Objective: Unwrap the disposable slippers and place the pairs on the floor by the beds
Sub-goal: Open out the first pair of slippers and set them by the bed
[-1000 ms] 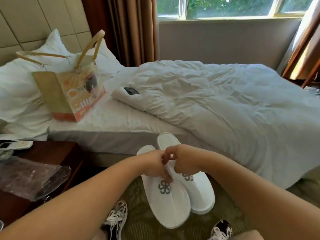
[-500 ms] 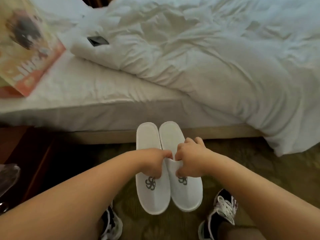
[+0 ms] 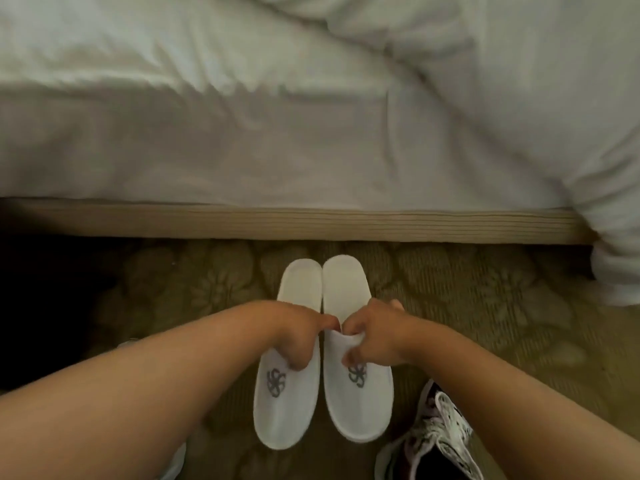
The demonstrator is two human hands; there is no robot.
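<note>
Your grip is a pinch in each hand, left hand (image 3: 298, 336) and right hand (image 3: 372, 336) on the soft uppers of the slippers (image 3: 320, 386) just above the carpet (image 3: 485, 306) by the bed (image 3: 277, 161); they look light, floppy, best held at that edge.

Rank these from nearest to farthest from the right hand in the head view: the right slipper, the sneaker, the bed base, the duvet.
1. Right slipper: held by the right hand, directly under it.
2. Sneaker: on the carpet, below and to the right.
3. Bed base: tan strip beyond the slipper heels.
4. Duvet: on the bed, top right.
</note>
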